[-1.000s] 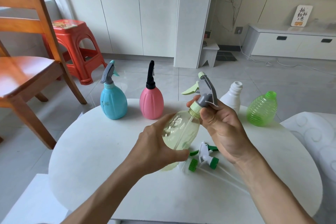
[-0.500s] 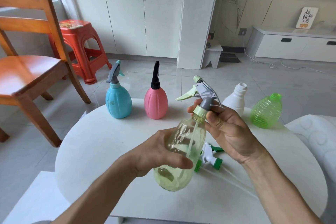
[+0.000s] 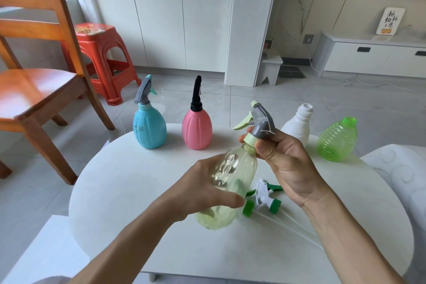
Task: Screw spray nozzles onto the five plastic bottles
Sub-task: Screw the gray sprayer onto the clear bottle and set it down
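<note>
While the left hand wraps the clear bottle, the right hand pinches the grey sprayer's collar. The bottle has dropped lower and tipped since a moment ago, so this third sprayer looks nearly tight. Two open bottles wait beyond the right hand.

The white table has lots of bare room on its left side and along the near edge. At the back, the blue bottle and pink bottle stand close together. The white bottle and green bottle block the far right. Two loose nozzles with long thin tubes lie in the middle, under both hands.
</note>
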Demonstrator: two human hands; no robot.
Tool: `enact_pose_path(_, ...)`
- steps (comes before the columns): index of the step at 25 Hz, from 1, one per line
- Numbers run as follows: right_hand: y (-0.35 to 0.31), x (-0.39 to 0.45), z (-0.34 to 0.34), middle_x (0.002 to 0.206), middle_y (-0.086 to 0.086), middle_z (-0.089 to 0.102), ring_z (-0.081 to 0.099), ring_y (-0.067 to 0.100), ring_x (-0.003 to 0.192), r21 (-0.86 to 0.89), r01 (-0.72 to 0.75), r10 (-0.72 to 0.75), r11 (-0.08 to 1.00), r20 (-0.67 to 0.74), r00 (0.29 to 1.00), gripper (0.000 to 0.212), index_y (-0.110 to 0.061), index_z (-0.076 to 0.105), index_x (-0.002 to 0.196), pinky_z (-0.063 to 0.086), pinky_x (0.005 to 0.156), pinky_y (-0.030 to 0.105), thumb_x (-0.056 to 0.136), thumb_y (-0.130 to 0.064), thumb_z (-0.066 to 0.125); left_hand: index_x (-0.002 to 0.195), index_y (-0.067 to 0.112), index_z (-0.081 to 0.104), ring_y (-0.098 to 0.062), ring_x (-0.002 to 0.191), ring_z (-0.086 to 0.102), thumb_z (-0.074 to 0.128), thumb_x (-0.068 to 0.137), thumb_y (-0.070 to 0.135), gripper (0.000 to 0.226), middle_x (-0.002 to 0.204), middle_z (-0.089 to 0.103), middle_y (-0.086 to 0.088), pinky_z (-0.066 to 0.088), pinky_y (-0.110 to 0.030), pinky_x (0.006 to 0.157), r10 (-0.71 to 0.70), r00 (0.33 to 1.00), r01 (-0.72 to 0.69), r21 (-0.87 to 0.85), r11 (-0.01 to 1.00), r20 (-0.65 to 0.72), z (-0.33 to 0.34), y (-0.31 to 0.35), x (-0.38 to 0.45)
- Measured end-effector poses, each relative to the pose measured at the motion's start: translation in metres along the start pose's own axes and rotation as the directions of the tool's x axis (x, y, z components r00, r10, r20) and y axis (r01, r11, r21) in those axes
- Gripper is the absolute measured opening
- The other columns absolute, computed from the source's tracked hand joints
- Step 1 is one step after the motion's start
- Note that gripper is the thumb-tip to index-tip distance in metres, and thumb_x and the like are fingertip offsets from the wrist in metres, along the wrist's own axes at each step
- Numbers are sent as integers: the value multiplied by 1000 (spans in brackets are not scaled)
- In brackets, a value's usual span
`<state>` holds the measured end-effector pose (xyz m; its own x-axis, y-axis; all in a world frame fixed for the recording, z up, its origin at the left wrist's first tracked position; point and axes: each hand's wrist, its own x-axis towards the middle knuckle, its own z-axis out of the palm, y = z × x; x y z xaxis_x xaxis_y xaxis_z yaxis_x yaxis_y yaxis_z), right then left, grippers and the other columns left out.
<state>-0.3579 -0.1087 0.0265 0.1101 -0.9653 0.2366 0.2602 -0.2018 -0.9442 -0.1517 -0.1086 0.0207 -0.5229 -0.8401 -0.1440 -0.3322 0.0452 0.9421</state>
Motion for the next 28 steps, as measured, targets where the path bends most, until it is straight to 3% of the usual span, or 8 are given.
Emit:
enact_pose_path(3,5,-1,7,92,-7,72,65,18,95,49,30,-26,998,-78,997,29,-24,73,94,46,93,35,71,-34,87,134,55,42,-3,99,59,76,48,55,93,113,61,24,52,-22,77,106,944,13,356,934,-312,10,-3,-3)
enact_pose_path(5,12,-2,14,87,-4,68,62,19,89,89,39,-22,995,-184,983,31,-23,68,89,46,87,35,67,-26,89,139,50,38,-7,98,56,71,48,59,98,118,60,21,52,-25,79,182,903,7,436,900,-390,17,-3,-3)
enact_pose_path(9,22,-2,22,82,-5,66,60,18,85,68,71,-47,995,-301,952,25,-19,64,91,48,80,32,73,-17,82,144,44,35,-15,102,58,72,52,57,100,128,60,16,48,-28,77,240,875,21,528,849,-421,20,-4,-1)
enact_pose_path(14,16,0,21,96,-14,74,64,5,88,-73,39,-56,997,-241,969,16,-31,76,87,50,81,20,73,-23,81,149,39,30,-21,108,57,76,58,53,103,136,56,12,43,-28,75,258,865,80,625,776,-430,14,-4,-3)
enact_pose_path(17,17,0,25,82,-13,69,61,6,77,-109,-7,-25,994,-292,956,18,-27,73,79,50,74,20,68,-36,84,152,36,25,-22,113,54,75,60,53,106,142,51,12,36,-28,74,275,852,128,686,717,-446,15,-4,-3)
enact_pose_path(21,24,-1,35,71,-10,61,63,8,72,-22,-13,3,1000,-378,926,35,-22,56,76,52,67,22,65,-43,83,151,36,24,-20,111,54,72,61,55,104,141,50,14,38,-28,74,268,867,116,692,712,-421,18,-7,-2)
enact_pose_path(24,25,-2,35,86,-4,71,68,16,87,-23,-53,41,998,-369,929,29,-21,65,85,53,76,34,79,-49,72,149,38,26,-19,109,56,72,59,55,102,139,53,14,39,-27,74,235,873,107,639,762,-428,18,-7,0)
enact_pose_path(28,17,-4,30,107,6,76,69,19,96,86,-56,78,995,-288,954,19,-29,77,98,54,78,32,89,-39,64,147,40,30,-21,108,57,73,57,56,101,136,57,11,44,-28,76,244,857,71,575,815,-453,10,-6,0)
